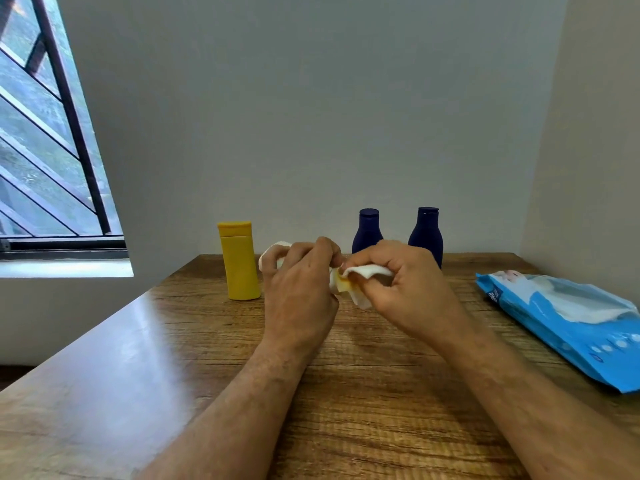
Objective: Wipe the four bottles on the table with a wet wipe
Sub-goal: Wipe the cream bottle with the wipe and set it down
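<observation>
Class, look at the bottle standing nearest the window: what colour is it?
The bottle is yellow all over, cap included, shown in the head view.

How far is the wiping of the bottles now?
Done: cannot tell; no standing bottle shows signs of wiping. In hand: the left hand holds something mostly hidden, with a bit of yellow showing, perhaps the fourth bottle, while the right hand rubs it with the wipe. Left, it seems: the yellow bottle and two blue bottles standing untouched at the back. The pack lies at right.
</observation>
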Tool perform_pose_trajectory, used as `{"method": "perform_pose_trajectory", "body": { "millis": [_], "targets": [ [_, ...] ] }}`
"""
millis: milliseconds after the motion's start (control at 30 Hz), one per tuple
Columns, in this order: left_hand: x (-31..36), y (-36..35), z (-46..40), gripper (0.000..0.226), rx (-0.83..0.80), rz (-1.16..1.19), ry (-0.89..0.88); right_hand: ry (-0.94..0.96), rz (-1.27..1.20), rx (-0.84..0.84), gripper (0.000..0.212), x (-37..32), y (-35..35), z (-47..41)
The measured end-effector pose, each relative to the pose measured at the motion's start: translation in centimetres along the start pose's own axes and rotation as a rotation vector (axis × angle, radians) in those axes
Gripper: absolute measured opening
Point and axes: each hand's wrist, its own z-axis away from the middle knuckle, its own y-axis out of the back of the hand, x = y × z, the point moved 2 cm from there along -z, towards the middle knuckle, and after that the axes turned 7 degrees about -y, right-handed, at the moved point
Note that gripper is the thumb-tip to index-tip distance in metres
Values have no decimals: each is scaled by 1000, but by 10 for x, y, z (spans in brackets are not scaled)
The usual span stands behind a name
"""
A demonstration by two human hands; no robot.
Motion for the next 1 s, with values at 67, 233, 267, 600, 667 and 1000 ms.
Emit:
{"method": "perform_pose_trajectory", "body": {
  "millis": [67, 233, 267, 600, 667, 1000],
  "targets": [
    [0, 0, 0, 58, -12, 1, -20, -84, 59, 49, 16, 8, 0, -3],
    [0, 1, 0, 70, -1, 153, 65, -199, 14, 212, 11, 14, 10, -7],
    [0, 1, 0, 70, 3, 206, 76, -191, -43, 218, 12, 11, 12, -6],
    [4, -1, 4, 57, -41, 614, 141, -312, -475, 2, 20, 3, 6, -6],
    [6, -1, 4, 53, -69, 697, 191, -336, -509, 53, 19, 4, 8, -7],
    [12, -11, 5, 67, -250, 1606, 859, -491, -385, 227, 12, 16, 12, -7]
  ]
}}
